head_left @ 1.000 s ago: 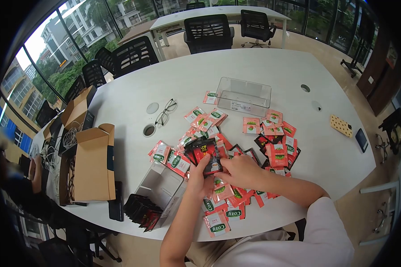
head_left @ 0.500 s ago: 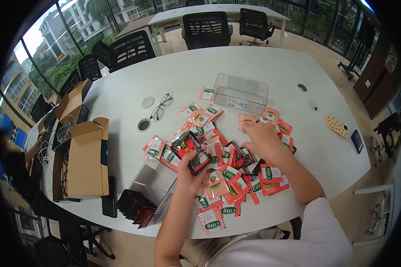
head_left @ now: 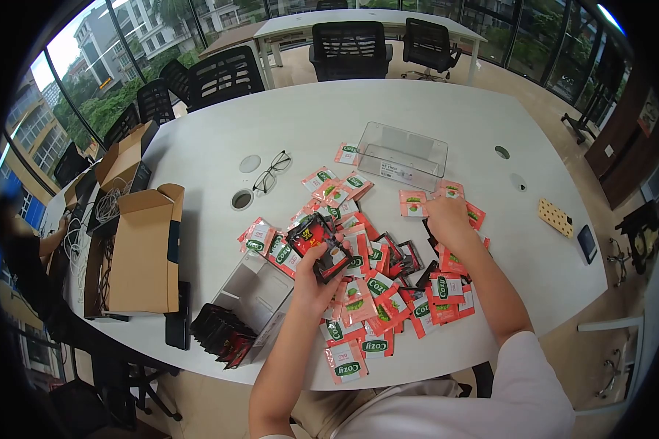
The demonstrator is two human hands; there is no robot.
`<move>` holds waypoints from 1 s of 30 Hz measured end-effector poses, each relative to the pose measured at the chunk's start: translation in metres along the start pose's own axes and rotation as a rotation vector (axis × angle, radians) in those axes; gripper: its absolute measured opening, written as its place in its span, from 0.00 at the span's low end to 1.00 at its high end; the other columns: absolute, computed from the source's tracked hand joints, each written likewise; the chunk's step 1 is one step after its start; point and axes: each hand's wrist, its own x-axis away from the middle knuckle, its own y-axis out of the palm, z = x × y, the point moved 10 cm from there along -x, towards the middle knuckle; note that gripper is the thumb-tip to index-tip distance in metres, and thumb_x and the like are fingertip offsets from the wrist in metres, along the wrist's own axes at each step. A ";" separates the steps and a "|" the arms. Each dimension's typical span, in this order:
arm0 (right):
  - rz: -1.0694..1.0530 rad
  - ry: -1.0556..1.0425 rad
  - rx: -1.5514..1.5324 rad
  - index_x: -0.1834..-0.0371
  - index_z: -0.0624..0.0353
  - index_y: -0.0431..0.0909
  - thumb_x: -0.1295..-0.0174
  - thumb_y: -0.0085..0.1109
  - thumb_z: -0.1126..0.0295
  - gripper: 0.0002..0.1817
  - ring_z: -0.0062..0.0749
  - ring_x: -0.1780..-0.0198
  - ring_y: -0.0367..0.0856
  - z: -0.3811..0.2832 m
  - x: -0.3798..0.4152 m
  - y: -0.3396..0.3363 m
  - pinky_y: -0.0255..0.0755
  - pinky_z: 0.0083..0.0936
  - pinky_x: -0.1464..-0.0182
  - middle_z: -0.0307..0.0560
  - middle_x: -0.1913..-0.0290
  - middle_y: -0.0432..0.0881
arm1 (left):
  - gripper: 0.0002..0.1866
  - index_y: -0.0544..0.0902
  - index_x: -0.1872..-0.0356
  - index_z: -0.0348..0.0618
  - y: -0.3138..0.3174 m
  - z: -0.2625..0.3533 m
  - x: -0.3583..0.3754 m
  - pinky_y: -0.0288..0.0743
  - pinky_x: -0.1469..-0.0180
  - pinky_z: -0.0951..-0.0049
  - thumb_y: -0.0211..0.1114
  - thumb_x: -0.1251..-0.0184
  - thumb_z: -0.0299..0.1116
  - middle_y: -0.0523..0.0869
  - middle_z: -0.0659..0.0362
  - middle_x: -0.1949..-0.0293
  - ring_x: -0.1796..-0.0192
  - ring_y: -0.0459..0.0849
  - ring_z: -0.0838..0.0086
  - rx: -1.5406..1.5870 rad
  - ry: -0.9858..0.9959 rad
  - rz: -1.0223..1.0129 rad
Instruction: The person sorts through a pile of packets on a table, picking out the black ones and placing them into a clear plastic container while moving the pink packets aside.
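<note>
My left hand (head_left: 313,276) is closed around a small stack of black-and-red coffee sachets (head_left: 318,247), held above the pile. A loose heap of red-and-white Cozy tea sachets (head_left: 381,285) lies below and around it, with several black sachets (head_left: 401,256) showing among them. My right hand (head_left: 448,219) is at the heap's far right, fingers bent down over the red sachets; its fingertips are partly hidden. To the left, a tilted clear plastic bin (head_left: 252,289) has a row of black sachets (head_left: 223,335) at its near end.
A clear tray (head_left: 403,157) is behind the heap. Eyeglasses (head_left: 272,172) lie near a cable hole (head_left: 241,199). Open cardboard boxes (head_left: 143,252) with cables stand left, a phone (head_left: 587,244) and a dotted yellow case (head_left: 556,217) right. Another person's arm (head_left: 51,241) is at far left.
My right hand has moved right and slightly closer, off the middle sachets, and its fingers have drawn together. My left hand still holds the stack. The view has shifted slightly.
</note>
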 end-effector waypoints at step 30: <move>0.572 -0.621 -0.342 0.52 0.54 0.83 0.44 0.63 0.76 0.14 0.36 0.53 0.78 -0.111 0.062 -0.114 0.69 0.38 0.45 0.40 0.59 0.80 | 0.23 0.74 0.44 0.33 0.006 -0.010 0.008 0.79 0.42 0.62 0.57 0.43 0.28 0.86 0.50 0.50 0.49 0.86 0.61 0.041 -0.091 -0.020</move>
